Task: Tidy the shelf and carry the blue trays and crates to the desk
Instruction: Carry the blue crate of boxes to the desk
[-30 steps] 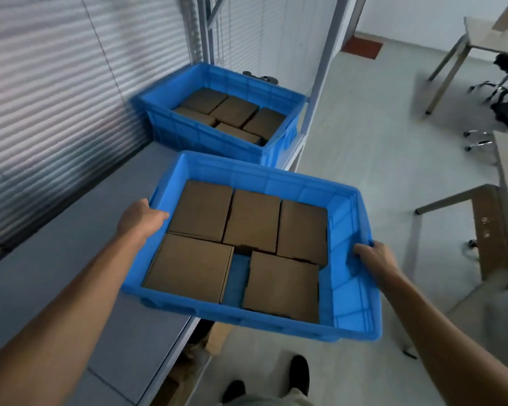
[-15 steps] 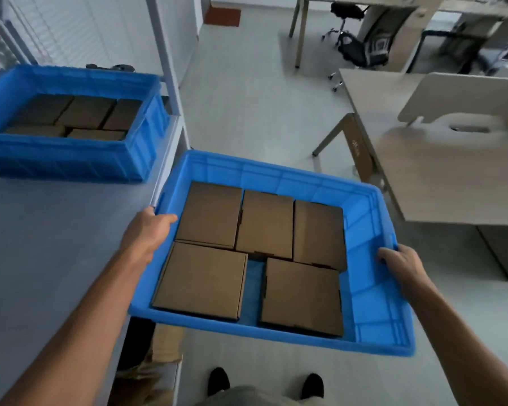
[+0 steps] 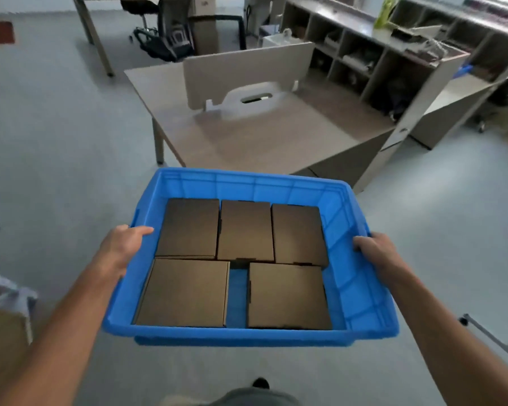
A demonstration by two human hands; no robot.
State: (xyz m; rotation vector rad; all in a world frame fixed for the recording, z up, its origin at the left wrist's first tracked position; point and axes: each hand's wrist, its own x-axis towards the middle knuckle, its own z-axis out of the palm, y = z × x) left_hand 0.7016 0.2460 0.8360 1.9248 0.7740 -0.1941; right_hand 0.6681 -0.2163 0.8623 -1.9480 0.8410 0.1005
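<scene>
Head view: both arms outstretched — left hand (image 3: pixel 121 247) and right hand (image 3: pixel 376 252) fingers clamp blue tray (image 3: pixel 247 336) rims.

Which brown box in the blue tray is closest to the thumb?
The far-left box in the back row of three. The left hand grips the tray rim with its thumb pointing right at that box; the other four boxes lie farther away.

- The one camera sits on my head, looking forward and steeply down over my arms.
- My blue crate (image 3: pixel 355 291) fills the near centre.
- The desk (image 3: pixel 264 136) lies beyond at 12 o'clock; grey floor (image 3: pixel 56 127) surrounds.
</scene>
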